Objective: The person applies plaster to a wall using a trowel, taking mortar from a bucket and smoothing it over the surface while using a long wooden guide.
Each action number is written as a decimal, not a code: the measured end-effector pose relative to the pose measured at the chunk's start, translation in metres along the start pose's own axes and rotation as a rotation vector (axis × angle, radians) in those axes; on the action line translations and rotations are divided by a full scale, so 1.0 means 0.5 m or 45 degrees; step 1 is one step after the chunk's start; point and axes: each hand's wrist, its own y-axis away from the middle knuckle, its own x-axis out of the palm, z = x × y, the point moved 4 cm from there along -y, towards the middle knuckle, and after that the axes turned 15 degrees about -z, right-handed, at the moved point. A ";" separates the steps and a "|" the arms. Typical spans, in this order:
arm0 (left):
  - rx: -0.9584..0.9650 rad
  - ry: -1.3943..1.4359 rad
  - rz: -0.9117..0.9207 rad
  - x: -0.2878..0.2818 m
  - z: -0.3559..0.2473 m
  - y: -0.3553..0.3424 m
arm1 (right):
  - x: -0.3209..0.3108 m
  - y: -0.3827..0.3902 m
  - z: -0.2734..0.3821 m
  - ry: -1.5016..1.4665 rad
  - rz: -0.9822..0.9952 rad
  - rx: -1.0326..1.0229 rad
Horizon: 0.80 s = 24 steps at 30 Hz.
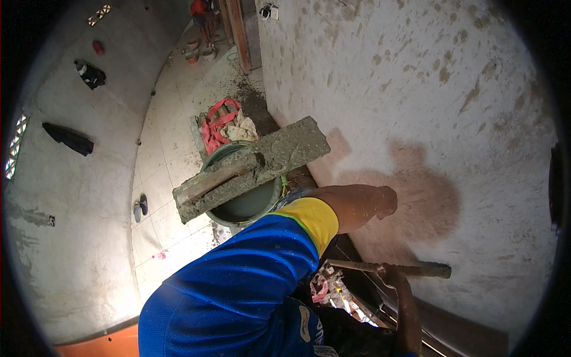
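Seemingly, wall (333, 71) is part-done w/ brown blotches (445, 74) left up top; R hand (390, 276) holds float (431, 271); can't tell L arm's (357, 207) grip.

Cuts off a background person (203, 19) at the top; crops the right arm (408, 321) below; hides part of the bucket (226, 151) beneath the mortar-caked board (267, 165); leaves clutter (339, 291) beside the blue sleeve (238, 268) too small to identify.

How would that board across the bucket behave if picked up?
The board is probably stiff, spanning the bucket without visible sag. Its rough grey crust likely adds weight. Both ends jut past the bucket, so pressing one might tip it.
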 end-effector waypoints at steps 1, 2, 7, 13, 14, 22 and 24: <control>0.002 0.008 -0.006 -0.002 0.000 0.001 | 0.001 0.000 -0.001 -0.002 -0.024 -0.007; 0.002 0.008 -0.006 -0.006 -0.002 0.005 | 0.001 -0.001 -0.003 -0.002 -0.024 -0.007; 0.030 0.021 0.040 -0.016 -0.006 0.017 | -0.007 0.004 0.001 0.012 0.029 -0.033; 0.016 -0.021 0.050 -0.025 -0.011 0.027 | -0.008 0.005 0.003 0.071 -0.010 -0.028; 0.016 -0.021 0.051 -0.024 -0.010 0.026 | -0.005 0.004 0.001 0.070 -0.010 -0.028; 0.027 -0.038 0.080 -0.018 -0.009 0.024 | -0.021 0.007 0.020 0.086 0.016 -0.037; 0.021 -0.028 0.073 -0.022 -0.010 0.027 | -0.019 0.008 0.015 0.074 -0.014 -0.041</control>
